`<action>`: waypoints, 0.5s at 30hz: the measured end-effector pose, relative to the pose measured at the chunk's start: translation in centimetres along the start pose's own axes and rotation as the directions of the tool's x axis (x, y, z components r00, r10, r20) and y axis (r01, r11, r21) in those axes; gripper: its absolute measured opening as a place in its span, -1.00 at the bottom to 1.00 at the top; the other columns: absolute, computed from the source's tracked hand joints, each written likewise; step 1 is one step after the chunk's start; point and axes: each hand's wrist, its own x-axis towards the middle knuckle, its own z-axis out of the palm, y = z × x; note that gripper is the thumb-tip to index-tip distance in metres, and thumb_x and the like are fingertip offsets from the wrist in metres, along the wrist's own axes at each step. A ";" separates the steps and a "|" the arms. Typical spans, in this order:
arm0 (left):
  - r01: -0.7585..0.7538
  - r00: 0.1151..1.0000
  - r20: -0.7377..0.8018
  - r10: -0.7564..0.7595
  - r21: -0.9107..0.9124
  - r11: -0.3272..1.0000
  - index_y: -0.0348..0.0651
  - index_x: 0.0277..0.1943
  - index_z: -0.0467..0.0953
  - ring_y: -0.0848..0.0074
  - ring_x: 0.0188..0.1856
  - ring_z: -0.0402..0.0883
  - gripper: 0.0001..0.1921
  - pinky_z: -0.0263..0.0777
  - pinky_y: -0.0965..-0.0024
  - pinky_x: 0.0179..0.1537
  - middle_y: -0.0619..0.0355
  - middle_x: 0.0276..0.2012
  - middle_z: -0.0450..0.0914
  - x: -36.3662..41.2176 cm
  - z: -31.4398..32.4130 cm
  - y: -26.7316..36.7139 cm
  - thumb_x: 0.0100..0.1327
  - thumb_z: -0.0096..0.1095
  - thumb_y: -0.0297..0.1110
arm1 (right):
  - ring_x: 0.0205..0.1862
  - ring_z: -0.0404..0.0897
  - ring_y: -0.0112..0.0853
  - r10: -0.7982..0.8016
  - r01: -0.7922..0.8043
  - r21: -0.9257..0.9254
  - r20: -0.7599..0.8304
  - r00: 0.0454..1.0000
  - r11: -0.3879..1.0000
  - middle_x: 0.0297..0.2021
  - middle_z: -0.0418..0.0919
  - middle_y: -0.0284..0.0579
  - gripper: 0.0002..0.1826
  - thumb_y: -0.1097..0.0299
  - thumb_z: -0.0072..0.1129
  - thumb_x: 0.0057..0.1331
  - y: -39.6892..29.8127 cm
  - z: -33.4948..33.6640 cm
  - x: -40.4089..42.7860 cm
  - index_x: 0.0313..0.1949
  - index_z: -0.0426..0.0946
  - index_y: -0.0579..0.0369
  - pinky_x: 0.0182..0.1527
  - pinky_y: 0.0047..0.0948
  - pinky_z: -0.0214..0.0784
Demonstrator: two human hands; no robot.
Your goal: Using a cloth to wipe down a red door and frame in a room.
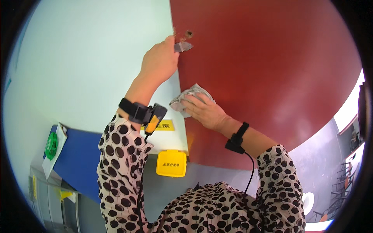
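My left hand [160, 61] is raised in front of the white surface, near its border with the red panel [262, 78]. Its fingers are closed around a small grey piece [183, 46] with a pale band. Whether that piece is loose or fixed to the panel is unclear. Just above it, a small round fitting with a dark centre [189, 34] sits on the red panel. Lower down, my right hand [205, 112] presses a crumpled light grey cloth [191, 96] across the border, fingers spread over it. Each wrist wears a black strap with a device and a cable.
Below the white surface stands a yellow lidded waste bin [171, 163] bearing writing. A yellow label [165, 125] is above it. At left are a blue surface [78, 154], a green round object [51, 146] and a glass-sided cabinet [46, 201]. Chairs [342, 180] stand far right on the grey floor.
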 end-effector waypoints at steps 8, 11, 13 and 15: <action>-0.024 1.000 -0.019 0.024 0.003 1.000 -0.27 0.03 0.34 0.00 -0.14 0.59 -0.69 0.45 0.03 -0.14 -0.14 -0.25 0.62 -0.5 0.1 0.5 0.27 0.14 -0.37 | 0.36 0.17 -0.29 0.227 -0.202 -0.142 0.193 0.955 0.969 0.28 0.35 -0.37 -0.59 0.29 0.06 0.20 6.2 -9.8 -13.0 0.07 0.54 -0.28 0.40 -0.06 -0.02; 0.003 1.000 0.011 -0.003 0.011 1.000 -0.29 0.11 0.30 0.00 -0.13 0.58 -0.60 0.45 0.06 -0.14 -0.14 -0.21 0.60 -0.8 0.0 -0.5 0.25 0.16 -0.40 | 0.31 0.25 -0.19 0.491 -0.528 -0.299 -0.194 0.849 0.795 0.26 0.37 -0.37 -0.49 0.43 0.14 0.12 10.3 -13.5 -13.4 0.09 0.54 -0.38 0.32 0.00 0.02; 0.016 0.999 0.042 -0.015 -0.042 0.999 -0.29 0.10 0.30 -0.02 -0.12 0.57 -0.61 0.44 0.05 -0.13 -0.16 -0.19 0.59 -0.9 0.0 -0.6 0.25 0.15 -0.38 | 0.33 0.23 -0.16 0.590 -0.713 -0.234 -0.426 0.686 0.661 0.27 0.36 -0.25 -0.47 0.56 0.07 0.12 12.9 -16.3 -12.0 0.08 0.55 -0.25 0.28 -0.10 0.02; 0.008 1.000 0.020 -0.008 0.005 1.000 -0.29 0.08 0.30 -0.03 -0.13 0.57 -0.62 0.44 0.04 -0.13 -0.16 -0.20 0.59 -0.4 0.5 0.0 0.25 0.14 -0.37 | 0.34 0.21 -0.17 0.593 -0.778 -0.164 -0.559 0.580 0.606 0.27 0.37 -0.26 -0.48 0.58 0.05 0.13 13.3 -16.8 -9.1 0.07 0.55 -0.23 0.29 -0.13 0.01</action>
